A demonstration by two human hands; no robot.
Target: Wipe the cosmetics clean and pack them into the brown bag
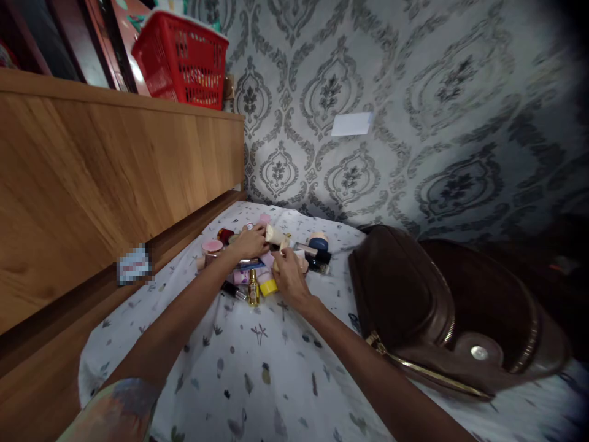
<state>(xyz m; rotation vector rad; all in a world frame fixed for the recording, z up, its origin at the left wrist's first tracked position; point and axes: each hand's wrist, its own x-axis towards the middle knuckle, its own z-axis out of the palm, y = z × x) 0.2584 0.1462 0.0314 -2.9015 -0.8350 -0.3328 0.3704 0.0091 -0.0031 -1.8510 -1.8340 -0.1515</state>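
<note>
A heap of cosmetics lies on a patterned white sheet (257, 368). My left hand (251, 241) is in the heap, its fingers bent and close together; what they hold, if anything, is hidden. Beside its fingertips lies a cream-coloured tube (275, 234). My right hand (289, 273) curls over the heap's right side, its fingers closed around something too small to name. In front of the hands are a gold bottle (253, 288) and a tube with a yellow cap (268, 286). A round pink compact (212, 246) is left of my left hand. Right of my right hand stands a dark blue jar (318, 241).
A brown leather bag (396, 294) with gold zips lies open on the right. Along the left runs a wooden cabinet (115, 178) with a red plastic basket (197, 61) on top. Patterned wallpaper (391, 80) covers the wall behind the sheet.
</note>
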